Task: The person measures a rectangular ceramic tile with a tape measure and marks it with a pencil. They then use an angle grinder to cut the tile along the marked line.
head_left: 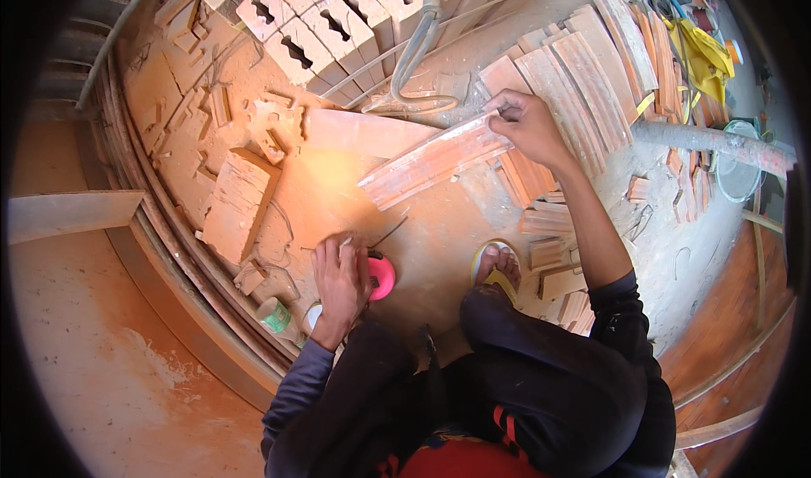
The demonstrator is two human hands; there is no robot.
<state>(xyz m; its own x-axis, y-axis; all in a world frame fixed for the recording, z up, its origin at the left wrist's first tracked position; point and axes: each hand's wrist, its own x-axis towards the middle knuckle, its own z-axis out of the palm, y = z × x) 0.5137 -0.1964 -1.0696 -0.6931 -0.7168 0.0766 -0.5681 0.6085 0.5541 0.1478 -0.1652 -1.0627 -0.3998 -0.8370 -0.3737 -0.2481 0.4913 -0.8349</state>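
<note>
My right hand pinches the upper end of a long, ridged terracotta tile strip streaked with white. The strip slants down to the left above the dusty floor. My left hand is low in front of my knee, its fingers bent and close together. A small pale tip shows at those fingers; what they hold is mostly hidden. Right beside them is a round pink object with a dark part, its kind unclear. More long ridged tile strips lie side by side under and beyond my right hand.
Hollow clay blocks stand stacked at the far side, a bent metal bar before them. Broken pieces and a clay block lie left. Beside my sandalled foot are short cut pieces. A green can stands near metal pipes.
</note>
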